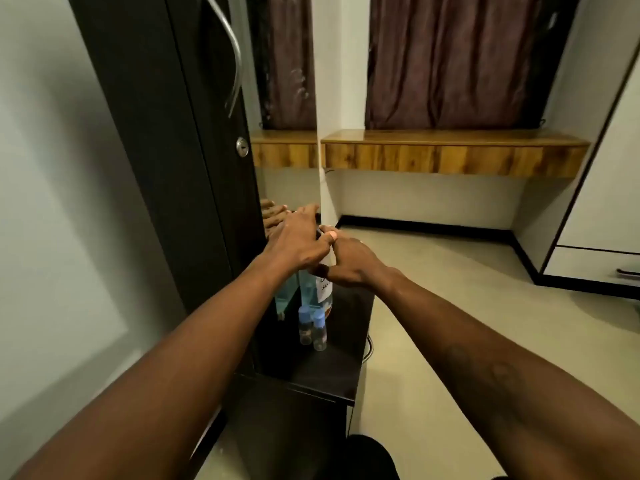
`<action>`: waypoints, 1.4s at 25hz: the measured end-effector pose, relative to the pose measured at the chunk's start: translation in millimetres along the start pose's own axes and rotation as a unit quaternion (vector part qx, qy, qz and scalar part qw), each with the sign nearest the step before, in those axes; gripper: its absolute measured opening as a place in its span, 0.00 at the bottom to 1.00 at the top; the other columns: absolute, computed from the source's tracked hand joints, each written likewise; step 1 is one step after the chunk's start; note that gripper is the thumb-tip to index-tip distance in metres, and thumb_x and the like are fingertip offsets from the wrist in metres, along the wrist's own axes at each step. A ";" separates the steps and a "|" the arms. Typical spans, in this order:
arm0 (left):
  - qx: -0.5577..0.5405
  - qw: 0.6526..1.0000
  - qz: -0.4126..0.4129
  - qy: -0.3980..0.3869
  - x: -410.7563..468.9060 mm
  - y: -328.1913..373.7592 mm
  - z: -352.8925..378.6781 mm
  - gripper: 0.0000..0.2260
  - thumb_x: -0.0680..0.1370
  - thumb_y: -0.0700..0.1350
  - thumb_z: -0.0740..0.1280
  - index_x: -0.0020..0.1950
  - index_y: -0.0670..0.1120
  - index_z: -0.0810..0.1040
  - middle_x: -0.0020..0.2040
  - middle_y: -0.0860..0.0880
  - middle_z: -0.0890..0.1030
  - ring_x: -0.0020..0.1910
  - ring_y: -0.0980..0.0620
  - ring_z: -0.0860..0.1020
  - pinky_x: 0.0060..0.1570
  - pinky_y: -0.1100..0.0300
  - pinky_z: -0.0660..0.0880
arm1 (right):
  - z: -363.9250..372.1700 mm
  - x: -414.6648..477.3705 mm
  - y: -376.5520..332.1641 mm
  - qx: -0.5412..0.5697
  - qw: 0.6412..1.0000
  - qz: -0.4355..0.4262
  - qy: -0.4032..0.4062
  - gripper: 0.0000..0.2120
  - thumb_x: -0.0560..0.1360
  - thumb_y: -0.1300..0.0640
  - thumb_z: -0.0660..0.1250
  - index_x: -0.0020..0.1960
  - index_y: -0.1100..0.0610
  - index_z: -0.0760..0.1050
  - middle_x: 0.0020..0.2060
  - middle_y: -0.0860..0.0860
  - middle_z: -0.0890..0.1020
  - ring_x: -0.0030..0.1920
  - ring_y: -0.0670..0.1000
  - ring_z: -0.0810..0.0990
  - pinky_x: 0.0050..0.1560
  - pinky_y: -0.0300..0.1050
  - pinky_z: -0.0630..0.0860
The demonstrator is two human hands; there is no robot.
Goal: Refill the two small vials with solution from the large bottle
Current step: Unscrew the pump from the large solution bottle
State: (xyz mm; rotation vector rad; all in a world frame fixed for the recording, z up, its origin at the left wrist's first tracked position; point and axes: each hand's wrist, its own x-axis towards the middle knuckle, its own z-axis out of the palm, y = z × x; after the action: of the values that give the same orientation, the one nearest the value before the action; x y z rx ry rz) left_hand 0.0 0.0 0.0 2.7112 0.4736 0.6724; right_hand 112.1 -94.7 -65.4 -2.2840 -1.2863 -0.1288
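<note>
A large clear bottle of pale blue liquid with a white label stands upright on a small dark table beside a mirror. My right hand is wrapped around its upper body. My left hand lies over its top, fingers curled there; the cap is hidden under both hands. Just in front of the bottle stand two small clear vials with blue caps, one on the left and one on the right. They are upright, close together and capped, and no hand touches them.
A dark wardrobe door with a metal handle and a mirror strip rises to the left of the table. A wooden shelf runs under brown curtains at the back. A cable hangs at the table's right side, above pale floor.
</note>
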 end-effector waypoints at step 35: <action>-0.431 0.881 0.129 -0.148 6.9 137.6 -73.8 0.22 0.68 0.54 0.79 0.55 0.43 0.83 0.50 0.44 0.87 0.50 0.45 0.86 0.44 0.45 0.85 | -276.6 -102.8 -86.6 -0.124 0.957 0.182 0.191 0.23 0.69 0.34 0.74 0.41 0.55 0.82 0.33 0.51 0.84 0.29 0.49 0.85 0.29 0.43 0.83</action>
State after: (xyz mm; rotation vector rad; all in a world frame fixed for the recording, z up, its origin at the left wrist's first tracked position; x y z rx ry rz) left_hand 2.3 -105.2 115.6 1.9577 -0.2392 0.3760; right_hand 29.7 -269.3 174.0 -2.5007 -0.6718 -0.5986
